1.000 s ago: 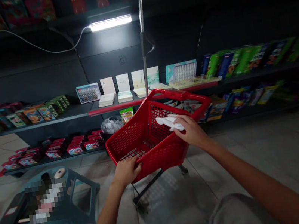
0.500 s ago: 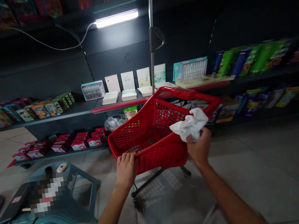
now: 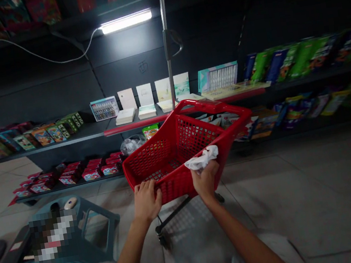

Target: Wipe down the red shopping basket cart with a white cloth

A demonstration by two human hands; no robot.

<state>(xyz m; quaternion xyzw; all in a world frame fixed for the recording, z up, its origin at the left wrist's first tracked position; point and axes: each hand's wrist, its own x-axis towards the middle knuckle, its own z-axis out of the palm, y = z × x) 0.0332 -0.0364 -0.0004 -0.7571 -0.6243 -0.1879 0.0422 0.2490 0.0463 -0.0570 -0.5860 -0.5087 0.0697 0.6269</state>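
Observation:
A red shopping cart (image 3: 179, 188) with a perforated basket stands in front of me, its handle toward the right. My left hand (image 3: 146, 199) grips the near rim of the basket at its left end, fingers curled over the edge. A crumpled white cloth (image 3: 202, 159) is in my right hand (image 3: 206, 180), which is closed around it. The cloth lies against the basket's near rim, right of the middle. My right fingertips are partly hidden under the cloth.
A blue-grey plastic stool (image 3: 100, 223) at the left carries a computer mouse (image 3: 70, 203), a dark device and cables. Behind the cart, a dark shelf (image 3: 89, 131) holds books, boxes and snack bags. A metal pole (image 3: 162, 13) rises behind the basket; a tube light (image 3: 126, 21) glows above.
My right hand has moved the cloth left and down, from near the handle to the near rim. My left hand stays on the rim. The view has shifted slightly.

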